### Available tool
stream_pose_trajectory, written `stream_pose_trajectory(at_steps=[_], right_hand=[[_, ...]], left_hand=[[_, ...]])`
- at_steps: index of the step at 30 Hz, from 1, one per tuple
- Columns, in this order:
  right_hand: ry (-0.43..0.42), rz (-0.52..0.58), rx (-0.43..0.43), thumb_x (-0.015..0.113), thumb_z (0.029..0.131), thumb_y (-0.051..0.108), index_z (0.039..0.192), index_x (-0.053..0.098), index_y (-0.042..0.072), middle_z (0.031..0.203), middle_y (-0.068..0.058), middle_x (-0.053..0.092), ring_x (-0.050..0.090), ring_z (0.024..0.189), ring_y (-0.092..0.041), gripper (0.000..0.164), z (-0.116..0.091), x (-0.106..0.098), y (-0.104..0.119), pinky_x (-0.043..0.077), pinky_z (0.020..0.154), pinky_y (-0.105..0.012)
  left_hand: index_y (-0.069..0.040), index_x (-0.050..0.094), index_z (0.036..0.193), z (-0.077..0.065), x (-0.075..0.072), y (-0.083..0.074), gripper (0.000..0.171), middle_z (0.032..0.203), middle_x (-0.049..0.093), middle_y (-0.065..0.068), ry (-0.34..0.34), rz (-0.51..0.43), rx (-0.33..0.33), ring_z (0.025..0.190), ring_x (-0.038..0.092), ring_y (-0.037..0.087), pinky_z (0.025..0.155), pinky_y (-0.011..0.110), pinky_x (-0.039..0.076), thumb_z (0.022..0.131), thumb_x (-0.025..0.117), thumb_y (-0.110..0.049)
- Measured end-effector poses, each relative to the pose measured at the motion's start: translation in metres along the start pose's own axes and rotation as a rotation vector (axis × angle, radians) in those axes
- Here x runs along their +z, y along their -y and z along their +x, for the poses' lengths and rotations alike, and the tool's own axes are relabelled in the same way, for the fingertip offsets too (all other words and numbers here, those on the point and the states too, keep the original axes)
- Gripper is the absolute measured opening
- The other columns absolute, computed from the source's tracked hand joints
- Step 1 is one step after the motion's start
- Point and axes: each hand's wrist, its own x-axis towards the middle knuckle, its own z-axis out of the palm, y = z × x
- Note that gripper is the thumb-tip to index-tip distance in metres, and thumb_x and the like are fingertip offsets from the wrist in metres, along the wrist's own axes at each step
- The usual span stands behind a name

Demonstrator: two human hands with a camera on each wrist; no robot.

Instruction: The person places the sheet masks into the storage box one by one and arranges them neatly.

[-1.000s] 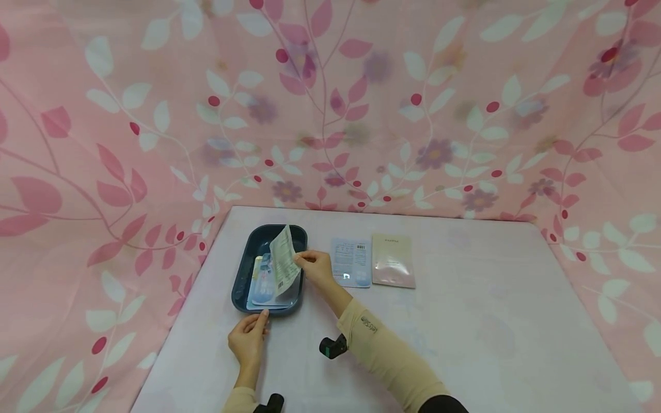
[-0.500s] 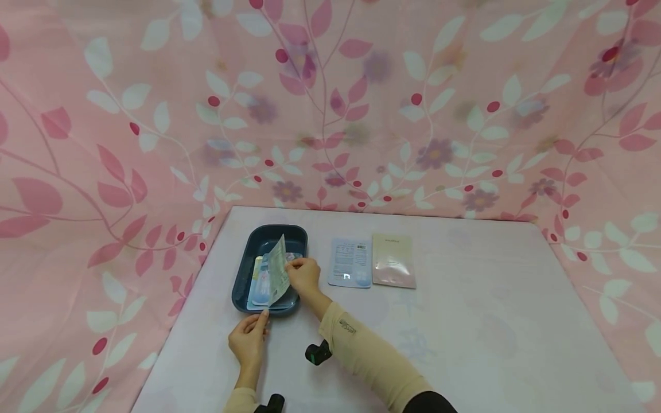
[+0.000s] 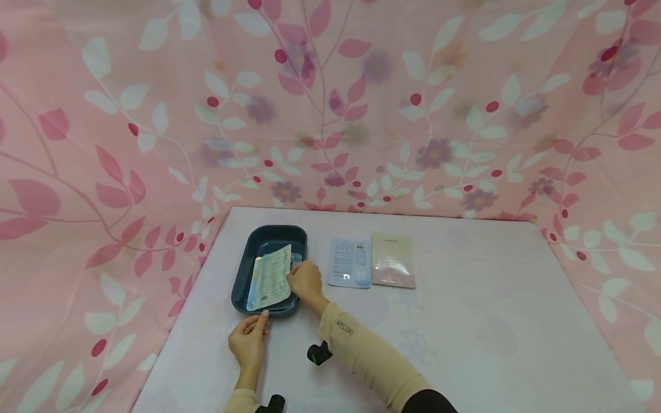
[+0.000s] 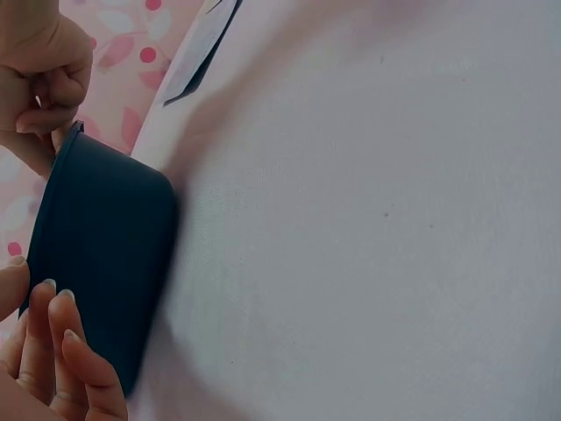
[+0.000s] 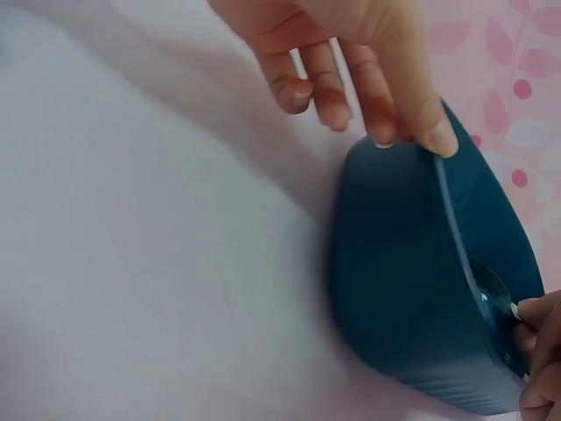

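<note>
A dark blue tray (image 3: 268, 241) stands at the table's left. My left hand (image 3: 248, 338) holds its near rim between thumb and fingers; that grip on the tray wall (image 5: 403, 254) shows close up in the right wrist view. Over the tray's right side, my right hand (image 3: 306, 281) pinches the right edge of a pale green printed sachet (image 3: 273, 278). The sachet lies nearly flat on top of blue packets (image 3: 253, 293), hiding most of them. In the left wrist view, my right hand (image 4: 44, 79) shows curled fingers above the far end of the tray.
Right of the tray, a light blue printed packet (image 3: 349, 263) and a beige-pink packet (image 3: 393, 261) lie side by side on the white-covered table (image 3: 485, 321). A pink floral curtain (image 3: 330, 103) rises behind the table and along its sides.
The green sachet has gone from standing tilted to lying nearly flat in the tray. My right hand has moved slightly left and down with it. My left hand has stayed at the rim.
</note>
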Motion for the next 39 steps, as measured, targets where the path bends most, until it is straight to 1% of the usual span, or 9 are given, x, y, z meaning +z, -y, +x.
stream_pose_trajectory(at_steps=[6, 10, 16, 18, 21, 26, 30, 35, 39], right_hand=[[0.027, -0.085, 0.005, 0.074, 0.079, 0.016, 0.07, 0.073, 0.013, 0.073, 0.0, 0.068, 0.061, 0.062, -0.014, 0.009, -0.001, 0.006, 0.002, 0.047, 0.05, -0.03], [0.008, -0.078, -0.064, 0.075, 0.079, 0.017, 0.074, 0.075, 0.014, 0.075, 0.001, 0.07, 0.062, 0.064, -0.012, 0.006, -0.001, 0.006, -0.002, 0.046, 0.05, -0.026], [0.009, 0.191, -0.31, 0.074, 0.08, 0.009, 0.081, 0.076, 0.004, 0.078, -0.005, 0.071, 0.063, 0.066, -0.012, 0.005, -0.005, -0.01, -0.019, 0.046, 0.051, -0.017], [0.032, 0.285, -0.344, 0.073, 0.081, 0.007, 0.085, 0.075, 0.0, 0.08, -0.009, 0.071, 0.061, 0.06, -0.01, 0.007, -0.005, -0.02, -0.027, 0.045, 0.048, -0.017], [0.033, 0.357, -0.321, 0.072, 0.082, 0.007, 0.089, 0.074, -0.001, 0.082, -0.013, 0.071, 0.054, 0.05, -0.005, 0.011, 0.0, -0.038, -0.043, 0.041, 0.042, -0.015], [-0.043, 0.383, -0.311, 0.071, 0.083, 0.007, 0.092, 0.072, -0.005, 0.083, -0.019, 0.07, 0.046, 0.036, -0.002, 0.014, 0.013, -0.076, -0.078, 0.039, 0.038, -0.016], [-0.125, 0.366, -0.279, 0.071, 0.083, 0.006, 0.092, 0.071, -0.006, 0.084, -0.02, 0.07, 0.048, 0.044, 0.003, 0.015, 0.022, -0.106, -0.106, 0.041, 0.044, -0.015], [-0.197, 0.328, -0.191, 0.072, 0.083, 0.008, 0.093, 0.071, -0.005, 0.087, -0.019, 0.07, 0.052, 0.048, -0.003, 0.017, 0.028, -0.138, -0.138, 0.042, 0.047, -0.015], [-0.223, 0.343, -0.138, 0.071, 0.084, 0.008, 0.094, 0.071, -0.005, 0.088, -0.022, 0.069, 0.049, 0.04, -0.007, 0.017, 0.031, -0.156, -0.158, 0.041, 0.041, -0.015]], left_hand=[[0.016, 0.065, 0.084, 0.01, 0.001, 0.022, 0.025, 0.061, 0.067, 0.004, -0.001, 0.003, -0.032, 0.044, 0.059, 0.009, 0.041, 0.018, 0.046, 0.08, 0.075, -0.006], [0.015, 0.065, 0.084, 0.013, 0.002, 0.029, 0.025, 0.06, 0.066, 0.001, -0.005, 0.012, -0.037, 0.044, 0.059, 0.009, 0.04, 0.016, 0.044, 0.08, 0.075, -0.007], [0.017, 0.064, 0.084, 0.012, 0.003, 0.028, 0.023, 0.062, 0.067, 0.01, -0.003, 0.014, -0.032, 0.043, 0.058, 0.009, 0.039, 0.016, 0.044, 0.08, 0.074, -0.004], [0.016, 0.065, 0.084, 0.012, 0.003, 0.03, 0.024, 0.062, 0.067, 0.008, -0.009, 0.016, -0.031, 0.042, 0.057, 0.007, 0.039, 0.015, 0.043, 0.08, 0.075, -0.005], [0.015, 0.066, 0.084, 0.013, 0.003, 0.032, 0.026, 0.061, 0.067, 0.003, -0.018, 0.012, -0.024, 0.043, 0.057, 0.004, 0.04, 0.016, 0.044, 0.079, 0.076, -0.009], [0.015, 0.065, 0.085, 0.013, 0.003, 0.034, 0.027, 0.06, 0.066, -0.001, -0.026, -0.004, -0.005, 0.043, 0.057, 0.004, 0.042, 0.016, 0.046, 0.079, 0.076, -0.009], [0.014, 0.065, 0.084, 0.014, 0.003, 0.036, 0.027, 0.058, 0.065, -0.005, -0.035, -0.012, -0.004, 0.043, 0.057, 0.004, 0.042, 0.016, 0.046, 0.079, 0.076, -0.009], [0.013, 0.065, 0.082, 0.015, 0.004, 0.036, 0.025, 0.056, 0.062, -0.011, -0.033, -0.008, -0.001, 0.043, 0.057, 0.005, 0.043, 0.016, 0.047, 0.079, 0.076, -0.009], [0.012, 0.065, 0.083, 0.015, 0.004, 0.036, 0.024, 0.055, 0.061, -0.014, -0.027, -0.001, -0.006, 0.044, 0.058, 0.005, 0.043, 0.017, 0.047, 0.08, 0.075, -0.009]])
